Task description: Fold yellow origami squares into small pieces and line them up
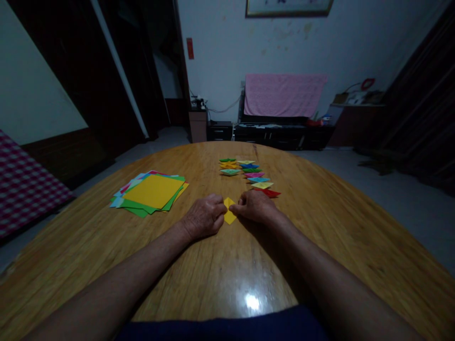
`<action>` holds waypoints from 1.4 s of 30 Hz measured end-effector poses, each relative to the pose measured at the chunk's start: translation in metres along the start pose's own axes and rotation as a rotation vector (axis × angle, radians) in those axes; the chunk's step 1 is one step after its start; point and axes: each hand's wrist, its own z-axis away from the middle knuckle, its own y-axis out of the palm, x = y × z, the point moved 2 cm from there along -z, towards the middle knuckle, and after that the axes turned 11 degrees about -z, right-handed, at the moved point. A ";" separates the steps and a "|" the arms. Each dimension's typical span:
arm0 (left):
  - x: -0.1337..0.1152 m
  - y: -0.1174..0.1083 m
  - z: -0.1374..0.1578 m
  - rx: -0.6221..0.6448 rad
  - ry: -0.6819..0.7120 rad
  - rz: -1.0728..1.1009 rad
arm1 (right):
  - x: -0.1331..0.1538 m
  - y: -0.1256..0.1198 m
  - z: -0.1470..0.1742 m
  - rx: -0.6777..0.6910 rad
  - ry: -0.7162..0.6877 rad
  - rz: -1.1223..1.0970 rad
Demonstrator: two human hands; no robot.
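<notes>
Yellow folded paper point(229, 217) may skew if your curled left hand point(205, 214) and pinched right hand point(256, 206), both holding it, pull unevenly.

Table point(199, 274), yellow paper point(229, 218), paper stack point(152, 192), paper boats point(253, 175)

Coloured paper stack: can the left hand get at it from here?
Probably yes: nothing stands between the left hand and the paper stack, though the fingers are at the folded yellow paper.
</notes>
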 end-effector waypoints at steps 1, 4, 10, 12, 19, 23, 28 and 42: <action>0.000 0.000 0.000 0.003 -0.002 0.001 | 0.000 0.000 -0.001 -0.005 0.005 0.007; -0.001 -0.001 0.000 0.000 0.000 0.011 | 0.000 0.000 -0.004 -0.018 0.008 0.035; -0.001 0.000 0.001 0.006 -0.001 0.024 | 0.002 0.000 -0.006 -0.022 -0.007 0.104; -0.001 0.000 0.000 0.007 -0.001 0.015 | 0.003 0.001 -0.005 -0.036 -0.026 0.131; 0.000 0.000 0.000 -0.010 -0.005 0.001 | -0.002 0.007 -0.003 -0.115 -0.115 0.199; -0.001 0.001 0.000 -0.012 0.002 0.005 | -0.002 0.010 -0.004 -0.134 -0.126 0.219; -0.001 0.001 0.000 -0.003 0.006 0.007 | 0.002 0.008 -0.005 -0.114 -0.120 0.216; 0.000 -0.004 0.002 0.050 0.015 -0.019 | 0.009 0.006 -0.009 -0.115 -0.009 0.232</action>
